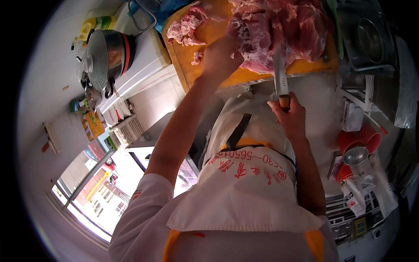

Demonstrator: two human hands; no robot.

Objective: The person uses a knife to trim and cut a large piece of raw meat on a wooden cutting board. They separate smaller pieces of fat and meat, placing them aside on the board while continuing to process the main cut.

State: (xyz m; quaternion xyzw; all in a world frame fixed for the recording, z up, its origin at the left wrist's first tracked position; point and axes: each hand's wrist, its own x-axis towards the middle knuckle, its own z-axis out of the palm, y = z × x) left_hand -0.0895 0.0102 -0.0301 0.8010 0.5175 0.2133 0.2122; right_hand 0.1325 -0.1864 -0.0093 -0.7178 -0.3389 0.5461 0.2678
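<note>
Looking down from the head view, your right hand is grasping a knife by its brownish handle, fingers curling around it, and the blade is pointing away from you with its far end resting at the near side of the big slab of raw meat. That meat is sitting on the orange-brown cutting board, mostly toward the right half. Your left hand is pressing on the meat's left side, but its fingertips are blurring into the meat, so I can't tell if you're pinching it or just steadying it. A pile of pinkish trimmings is lying on the board's left part, and a small scrap is lying just beside your left hand. Further left, a lidded pot is standing on a white counter. Over on the right, some red containers are sitting lower down, and you're wearing a cream apron.
</note>
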